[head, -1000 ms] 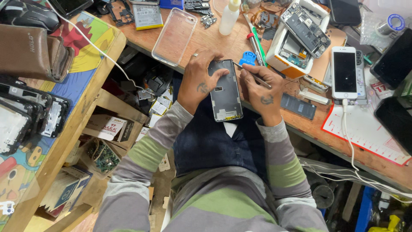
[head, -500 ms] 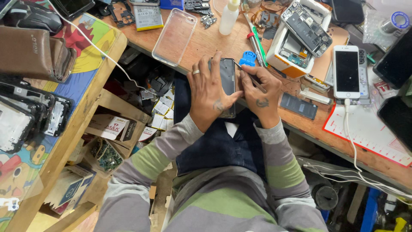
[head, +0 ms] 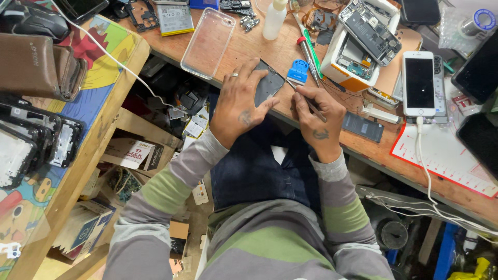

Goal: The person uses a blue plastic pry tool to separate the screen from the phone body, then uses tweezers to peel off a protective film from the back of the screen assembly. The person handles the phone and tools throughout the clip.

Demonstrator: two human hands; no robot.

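- Case (head: 208, 42), clear and empty, lies near the bench's front edge, left of the work.
- Left hand (head: 239, 106) lies flat, fingers spread, pinning a dark phone (head: 268, 84) at the front edge of the bench (head: 244, 54).
- Right hand (head: 316, 116) is pinched around thin tweezers (head: 306, 99), tip at the phone's right side; judging by this, the opening work is barely begun.
- Blue pry tool (head: 298, 71) sits just behind.
- Room is tight: gutted phones crowd the right, and the edge drops to the lap.

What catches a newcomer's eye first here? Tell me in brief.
At the bench edge, the left hand presses a dark phone flat while the right hand works a thin tool along its side. Right of them lies a white phone on a cable; behind, a clear case.
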